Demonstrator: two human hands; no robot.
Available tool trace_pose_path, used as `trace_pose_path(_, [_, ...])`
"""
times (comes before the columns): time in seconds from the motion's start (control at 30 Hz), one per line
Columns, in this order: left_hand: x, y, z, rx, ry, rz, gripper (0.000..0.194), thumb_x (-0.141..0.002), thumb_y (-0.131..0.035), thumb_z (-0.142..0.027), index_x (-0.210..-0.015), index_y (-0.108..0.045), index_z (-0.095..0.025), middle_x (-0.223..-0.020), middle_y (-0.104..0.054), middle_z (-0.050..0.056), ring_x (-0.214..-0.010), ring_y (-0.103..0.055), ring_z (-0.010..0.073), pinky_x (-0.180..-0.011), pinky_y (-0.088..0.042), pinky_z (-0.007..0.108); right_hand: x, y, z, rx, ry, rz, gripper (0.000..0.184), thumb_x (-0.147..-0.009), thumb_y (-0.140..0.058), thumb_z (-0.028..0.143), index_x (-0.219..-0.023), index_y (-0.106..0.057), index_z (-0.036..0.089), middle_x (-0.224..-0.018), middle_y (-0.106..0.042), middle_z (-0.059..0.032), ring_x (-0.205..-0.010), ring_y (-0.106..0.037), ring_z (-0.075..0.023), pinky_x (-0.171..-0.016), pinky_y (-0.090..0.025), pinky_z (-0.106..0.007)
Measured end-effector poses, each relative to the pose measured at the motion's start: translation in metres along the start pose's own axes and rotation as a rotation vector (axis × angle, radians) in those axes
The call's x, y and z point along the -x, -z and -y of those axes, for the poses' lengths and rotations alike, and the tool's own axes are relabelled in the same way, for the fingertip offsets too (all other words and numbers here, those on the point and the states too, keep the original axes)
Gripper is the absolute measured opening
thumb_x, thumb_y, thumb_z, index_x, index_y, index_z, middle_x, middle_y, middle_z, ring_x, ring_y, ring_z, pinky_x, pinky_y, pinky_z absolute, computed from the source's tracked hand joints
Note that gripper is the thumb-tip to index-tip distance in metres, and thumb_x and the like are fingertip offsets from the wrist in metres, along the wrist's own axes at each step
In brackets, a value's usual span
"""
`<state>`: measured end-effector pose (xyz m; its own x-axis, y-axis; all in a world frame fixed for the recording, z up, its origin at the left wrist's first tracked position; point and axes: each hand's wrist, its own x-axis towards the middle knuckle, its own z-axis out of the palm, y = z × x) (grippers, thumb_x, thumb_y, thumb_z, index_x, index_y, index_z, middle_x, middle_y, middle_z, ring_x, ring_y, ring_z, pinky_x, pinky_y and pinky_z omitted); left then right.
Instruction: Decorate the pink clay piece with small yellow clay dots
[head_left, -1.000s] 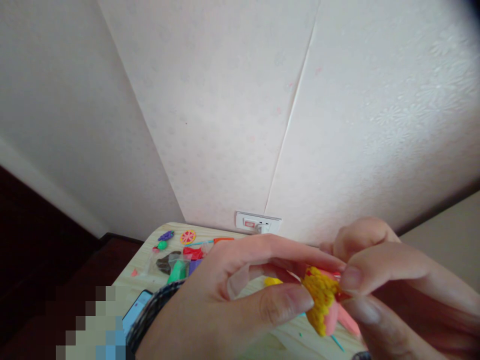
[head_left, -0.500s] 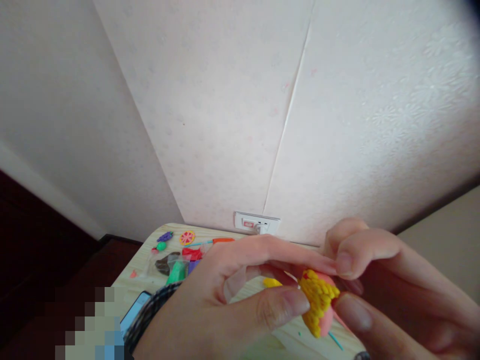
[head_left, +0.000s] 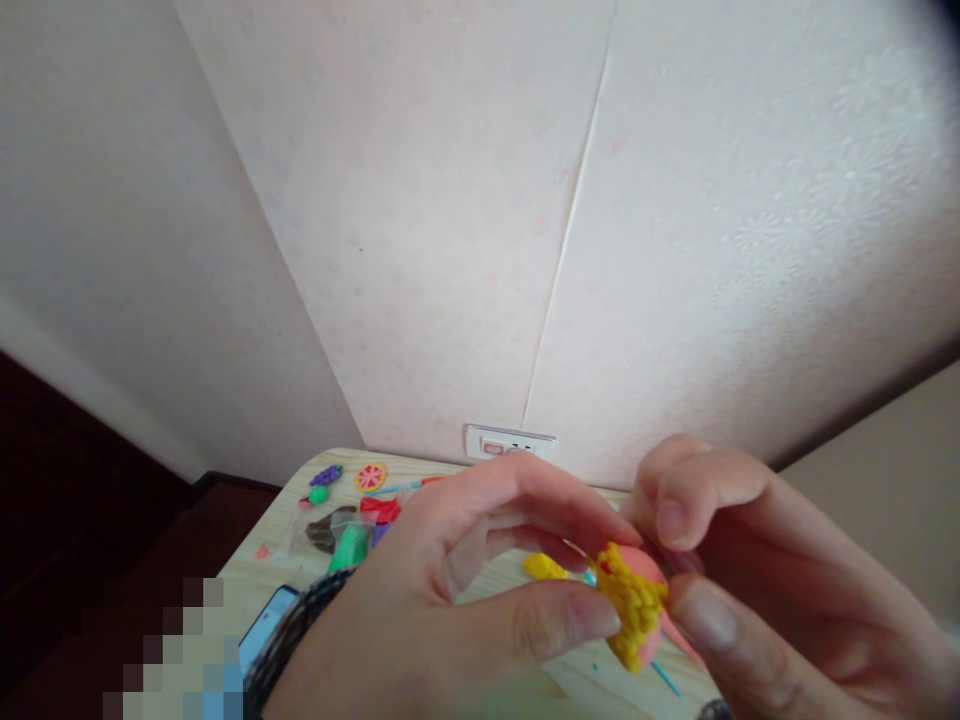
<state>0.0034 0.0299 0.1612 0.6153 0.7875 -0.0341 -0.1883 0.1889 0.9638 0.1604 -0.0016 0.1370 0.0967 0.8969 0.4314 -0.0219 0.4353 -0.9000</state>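
A small pink modelling-clay piece (head_left: pixel 651 570), its near side covered with bumpy yellow clay and a little red at the top, is held above the table. My left hand (head_left: pixel 480 590) has it pinched between the thumb and the bent fingers, on its left side. My right hand (head_left: pixel 757 560) closes in from the right, its thumb tip touching the yellow edge of the piece. The right fingertips behind the piece are partly hidden. Beneath the hands lies a yellow clay lump (head_left: pixel 544 566) on the wooden table (head_left: pixel 540 690).
Purple clay grapes (head_left: pixel 326 475), a round fruit-slice shape (head_left: pixel 370 477) and a green clay ball (head_left: pixel 319 494) sit at the back left. Nearer are green clay (head_left: pixel 349 549), red clay (head_left: pixel 380 509) and a phone (head_left: pixel 266 625). A wall socket (head_left: pixel 491 443) is behind the table.
The view has shifted slightly. Both hands still hold the clay piece, which has turned a little. My left fingers are more arched, and my right fingers have moved slightly left.
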Motion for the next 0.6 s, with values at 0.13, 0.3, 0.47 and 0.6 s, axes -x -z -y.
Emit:
trace_pose_path(0.13, [-0.0022, -0.0004, -0.0001, -0.006, -0.041, -0.018, 0.012, -0.08, -0.072, -0.029, -0.091, -0.071, -0.024, -0.099, -0.075, 0.0, -0.103, -0.066, 0.0207, -0.096, -0.047, 0.037, -0.0055, 0.007, -0.0042, 0.039, 0.023, 0.047, 0.011, -0.084, -0.066, 0.041, -0.082, -0.063, 0.03, -0.07, -0.051, 0.0008, -0.06, -0.05, -0.0135, -0.051, -0.045, -0.023])
trace_pose_path(0.3, [-0.0036, 0.0047, 0.0056, -0.062, -0.109, 0.002, 0.027, -0.076, -0.074, -0.019, -0.101, -0.073, -0.027, -0.1, -0.075, 0.0, -0.102, -0.066, 0.0215, -0.091, -0.05, 0.035, -0.0036, 0.0097, -0.004, 0.087, 0.083, 0.001, 0.011, -0.085, -0.064, 0.041, -0.084, -0.064, 0.031, -0.07, -0.053, -0.0012, -0.059, -0.052, -0.0147, -0.048, -0.047, -0.024])
trace_pose_path(0.47, [-0.0037, 0.0076, 0.0059, -0.067, -0.133, 0.038, 0.036, -0.076, -0.074, -0.013, -0.108, -0.07, -0.029, -0.108, -0.073, -0.001, -0.105, -0.064, 0.0189, -0.095, -0.048, 0.032, -0.0032, 0.0113, -0.0041, 0.133, 0.13, 0.004, 0.009, -0.087, -0.063, 0.034, -0.094, -0.069, 0.036, -0.077, -0.06, -0.0026, -0.064, -0.057, -0.0156, -0.053, -0.052, -0.024])
trace_pose_path(0.6, [-0.0023, 0.0063, 0.0065, 0.015, -0.16, 0.022, 0.029, -0.078, -0.074, -0.019, -0.105, -0.067, -0.025, -0.106, -0.071, 0.002, -0.105, -0.064, 0.0206, -0.096, -0.046, 0.036, -0.0042, 0.0105, -0.0037, 0.233, 0.222, -0.001, 0.014, -0.089, -0.061, 0.032, -0.098, -0.072, 0.036, -0.076, -0.063, -0.0006, -0.066, -0.058, -0.0137, -0.053, -0.049, -0.022])
